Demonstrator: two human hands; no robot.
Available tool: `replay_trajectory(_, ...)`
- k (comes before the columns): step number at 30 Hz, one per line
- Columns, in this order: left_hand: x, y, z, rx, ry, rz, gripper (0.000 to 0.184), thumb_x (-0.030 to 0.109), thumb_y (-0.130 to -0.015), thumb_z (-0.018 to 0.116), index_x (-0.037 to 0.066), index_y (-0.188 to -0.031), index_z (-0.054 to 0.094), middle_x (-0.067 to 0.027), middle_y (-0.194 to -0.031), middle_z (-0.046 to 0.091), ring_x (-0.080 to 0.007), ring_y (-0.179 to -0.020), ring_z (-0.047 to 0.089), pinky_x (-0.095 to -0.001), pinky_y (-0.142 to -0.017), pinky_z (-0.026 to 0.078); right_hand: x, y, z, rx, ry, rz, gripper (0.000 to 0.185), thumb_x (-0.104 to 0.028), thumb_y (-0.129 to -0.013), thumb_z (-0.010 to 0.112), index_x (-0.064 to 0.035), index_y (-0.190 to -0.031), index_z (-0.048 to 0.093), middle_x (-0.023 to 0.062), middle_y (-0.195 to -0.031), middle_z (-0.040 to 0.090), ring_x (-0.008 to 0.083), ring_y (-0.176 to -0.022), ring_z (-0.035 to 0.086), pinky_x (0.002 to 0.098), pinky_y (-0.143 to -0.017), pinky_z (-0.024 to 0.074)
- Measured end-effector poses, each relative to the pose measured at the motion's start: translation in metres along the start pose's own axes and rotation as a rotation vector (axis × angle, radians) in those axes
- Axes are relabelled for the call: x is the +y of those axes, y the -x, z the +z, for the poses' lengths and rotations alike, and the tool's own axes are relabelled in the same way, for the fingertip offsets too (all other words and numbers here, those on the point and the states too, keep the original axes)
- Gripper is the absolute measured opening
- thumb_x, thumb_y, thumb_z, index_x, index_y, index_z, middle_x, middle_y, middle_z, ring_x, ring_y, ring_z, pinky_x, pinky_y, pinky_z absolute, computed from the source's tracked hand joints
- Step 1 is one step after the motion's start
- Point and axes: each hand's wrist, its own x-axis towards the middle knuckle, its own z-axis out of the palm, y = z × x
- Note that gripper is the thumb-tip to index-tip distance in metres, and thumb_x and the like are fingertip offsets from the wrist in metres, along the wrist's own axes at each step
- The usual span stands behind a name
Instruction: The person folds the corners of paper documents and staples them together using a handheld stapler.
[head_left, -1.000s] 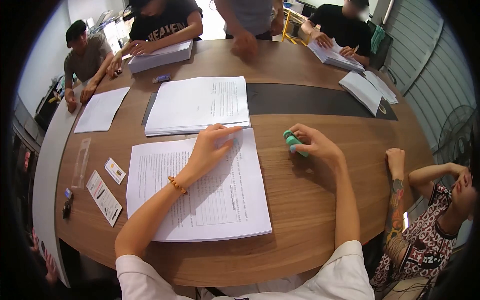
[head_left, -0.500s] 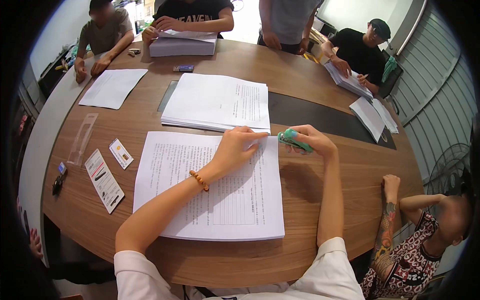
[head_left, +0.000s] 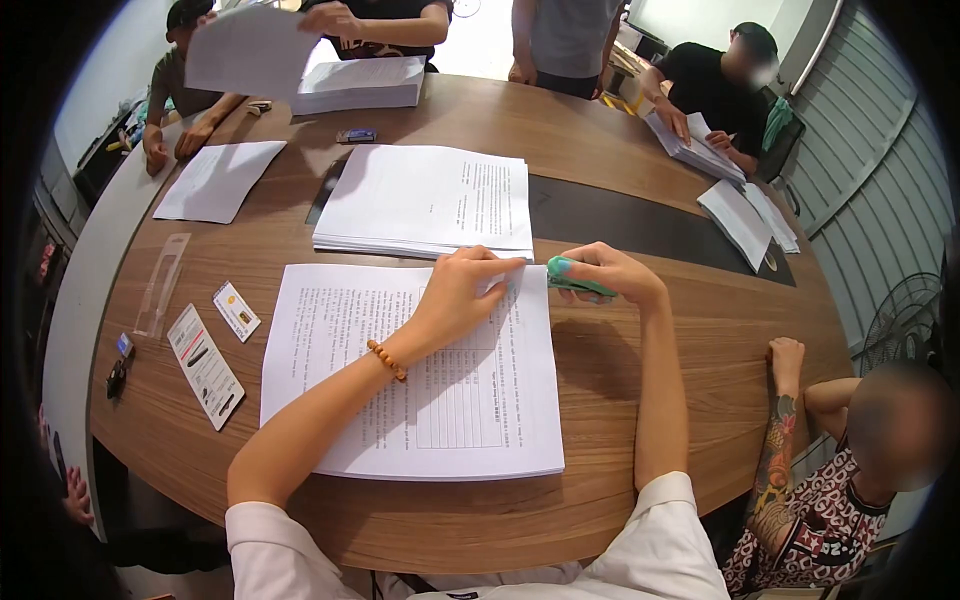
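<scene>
My left hand (head_left: pixel 468 293) lies on the upper right part of a printed paper stack (head_left: pixel 340 400), its index finger stretched toward the top right corner and the thumb apart. No object shows in it. My right hand (head_left: pixel 615 275) is closed round a small green stapler (head_left: pixel 580 284), whose front end meets that same corner of the stack. Whether paper sits between its jaws cannot be made out. Just beyond lies a second paper stack (head_left: pixel 425 200), close to my left fingertips.
White sheets (head_left: pixel 215 180), a card (head_left: pixel 237 310), printed packaging (head_left: pixel 205 365) and clear plastic (head_left: pixel 162 285) lie at left. Across the table a person lifts paper (head_left: pixel 250 50) above another stack (head_left: pixel 360 85). A person handles papers (head_left: pixel 690 150) at far right; a tattooed arm (head_left: pixel 778 440) rests at right.
The green stapler has moved from right of the stack to its top right corner, turning in my right hand. Across the table, a person has raised paper off a stack. The camera view has shifted.
</scene>
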Motion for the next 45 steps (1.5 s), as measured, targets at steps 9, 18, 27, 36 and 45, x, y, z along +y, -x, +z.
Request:
replay_trajectory(9,0.002,0.0,-0.001,-0.028,0.085,-0.074,0.032,0.005,-0.077,0.06,0.013,-0.107,0.065,-0.0084,-0.087,0.06,-0.0226,-0.086,0.054,-0.0355,-0.083,0.038,-0.008,-0.001,0.0,-0.037,0.005,0.015,0.034,-0.04,-0.084,0.057,-0.0055,-0.084,0.062,0.0009,-0.061,0.056,0.0034,-0.044,0.041,0.0176,-0.035,0.0275)
replay_trajectory(18,0.0,0.001,0.001,0.013,0.009,-0.006,0.033,0.004,-0.077,0.058,0.012,-0.109,0.064,-0.0086,-0.088,0.06,-0.0213,-0.086,0.054,-0.0338,-0.082,0.039,-0.018,0.001,-0.013,-0.088,0.085,0.038,0.036,-0.035,-0.076,0.065,-0.0035,-0.092,0.062,0.0029,-0.068,0.062,0.0046,-0.049,0.045,0.0175,-0.039,0.0302)
replay_trajectory(27,0.001,0.002,0.001,0.024,0.009,-0.01,0.036,0.003,-0.076,0.058,0.012,-0.11,0.064,-0.0092,-0.088,0.061,-0.0217,-0.083,0.055,-0.0332,-0.081,0.044,-0.021,-0.003,-0.008,-0.138,0.085,0.023,0.036,-0.036,-0.078,0.065,-0.0022,-0.091,0.063,0.0031,-0.066,0.061,0.0045,-0.046,0.042,0.0187,-0.038,0.0276)
replay_trajectory(36,0.0,0.001,0.002,0.033,0.001,-0.015,0.036,0.004,-0.075,0.06,0.013,-0.109,0.065,-0.0087,-0.088,0.062,-0.0213,-0.082,0.055,-0.033,-0.082,0.044,-0.025,-0.006,-0.006,-0.135,0.097,0.061,0.032,-0.036,-0.082,0.061,-0.0052,-0.089,0.063,0.0014,-0.066,0.06,0.0029,-0.045,0.039,0.018,-0.038,0.0268)
replay_trajectory(45,0.0,0.0,0.003,0.028,-0.013,-0.025,0.035,0.004,-0.076,0.06,0.014,-0.11,0.065,-0.0081,-0.087,0.061,-0.0203,-0.081,0.055,-0.0321,-0.08,0.044,-0.024,-0.007,-0.007,-0.134,0.128,0.046,0.031,-0.037,-0.084,0.061,-0.0059,-0.087,0.062,0.0002,-0.065,0.06,0.0028,-0.044,0.039,0.0181,-0.037,0.0261)
